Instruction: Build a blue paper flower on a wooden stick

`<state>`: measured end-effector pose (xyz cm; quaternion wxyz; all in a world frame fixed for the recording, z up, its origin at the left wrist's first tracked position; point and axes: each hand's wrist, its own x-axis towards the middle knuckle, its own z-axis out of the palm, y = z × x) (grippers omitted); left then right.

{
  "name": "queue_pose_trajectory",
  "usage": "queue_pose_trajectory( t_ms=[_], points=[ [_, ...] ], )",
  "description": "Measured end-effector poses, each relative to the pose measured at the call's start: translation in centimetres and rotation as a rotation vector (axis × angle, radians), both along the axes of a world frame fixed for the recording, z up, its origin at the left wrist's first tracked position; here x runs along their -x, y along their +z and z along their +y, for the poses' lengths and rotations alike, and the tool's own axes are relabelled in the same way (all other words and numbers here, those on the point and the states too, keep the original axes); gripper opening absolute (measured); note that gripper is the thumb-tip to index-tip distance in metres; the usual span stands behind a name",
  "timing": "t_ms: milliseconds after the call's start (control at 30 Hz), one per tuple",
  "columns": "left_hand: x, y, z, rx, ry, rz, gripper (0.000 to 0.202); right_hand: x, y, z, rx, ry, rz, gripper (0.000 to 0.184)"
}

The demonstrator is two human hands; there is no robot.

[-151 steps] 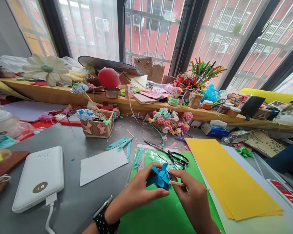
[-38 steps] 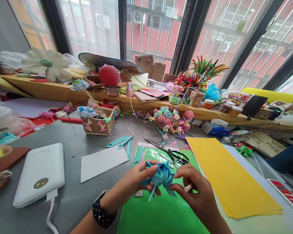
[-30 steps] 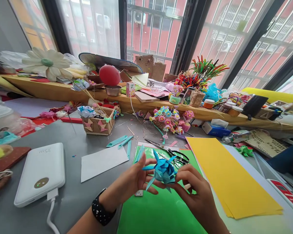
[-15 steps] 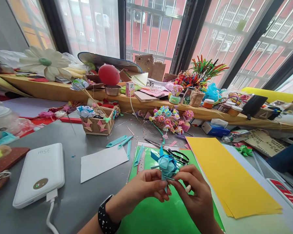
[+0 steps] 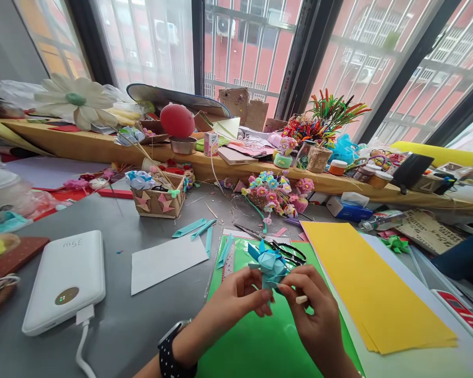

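Observation:
A folded blue paper flower (image 5: 269,264) is held upright over the green sheet (image 5: 260,346). My left hand (image 5: 232,300), with a dark watch at the wrist, pinches the flower's base from the left. My right hand (image 5: 313,310) pinches the same base from the right and also holds a thin wooden stick (image 5: 301,300) whose pale end pokes out between the fingers. Black scissors (image 5: 287,252) lie just behind the flower on the green sheet.
Yellow paper sheets (image 5: 370,289) lie to the right. A white sheet (image 5: 167,262), teal paper strips (image 5: 197,230) and a white power bank (image 5: 65,281) lie to the left. A cardboard basket (image 5: 157,202), a small flower bouquet (image 5: 270,191) and a cluttered wooden ledge (image 5: 220,168) stand behind.
The flower was turned from lying sideways between my spread fingers to standing upright, and both hands have closed onto its base.

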<state>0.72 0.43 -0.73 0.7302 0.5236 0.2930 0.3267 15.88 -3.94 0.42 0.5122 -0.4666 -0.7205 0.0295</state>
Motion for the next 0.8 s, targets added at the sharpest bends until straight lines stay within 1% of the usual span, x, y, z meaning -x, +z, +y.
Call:
queue_pose_trajectory(
  t_ms=[33, 100, 133, 167, 233, 300, 367, 433, 500, 567, 667, 800],
  points=[
    [0.01, -0.07, -0.02, -0.042, 0.086, 0.017, 0.040, 0.06, 0.04, 0.03, -0.004, 0.006, -0.002, 0.012],
    [0.14, -0.02, -0.07, -0.140, 0.250, 0.050, 0.058, 0.22, 0.10, 0.11, -0.016, 0.018, 0.001, 0.013],
    [0.25, 0.08, -0.09, -0.184, 0.292, 0.061, 0.068, 0.29, 0.11, 0.13, -0.021, 0.024, 0.003, 0.013],
    [0.35, 0.20, -0.09, -0.216, 0.303, 0.063, 0.075, 0.37, 0.12, 0.14, -0.022, 0.034, 0.001, 0.013],
    [0.49, 0.40, -0.06, -0.240, 0.260, 0.034, 0.081, 0.47, 0.15, 0.11, -0.020, 0.051, -0.004, 0.013],
    [0.46, 0.45, -0.02, -0.205, 0.189, -0.044, 0.079, 0.50, 0.22, 0.04, -0.018, 0.060, -0.008, 0.013],
    [0.28, 0.37, -0.02, -0.125, 0.150, -0.154, 0.076, 0.47, 0.30, -0.03, -0.021, 0.057, -0.002, 0.013],
    [0.06, 0.29, -0.11, -0.026, 0.140, -0.240, 0.073, 0.42, 0.36, -0.05, -0.019, 0.054, 0.007, 0.012],
    [-0.07, 0.30, -0.26, 0.052, 0.118, -0.291, 0.071, 0.37, 0.35, -0.06, -0.003, 0.064, 0.012, 0.012],
    [-0.04, 0.42, -0.39, 0.094, 0.076, -0.310, 0.067, 0.36, 0.25, -0.06, 0.018, 0.085, 0.012, 0.012],
    [0.20, 0.57, -0.42, 0.095, 0.059, -0.292, 0.058, 0.41, 0.04, -0.11, 0.043, 0.106, 0.012, 0.012],
    [0.35, 0.47, -0.28, 0.039, 0.077, -0.281, 0.051, 0.47, -0.02, -0.18, 0.038, 0.109, 0.016, 0.012]
  ],
)
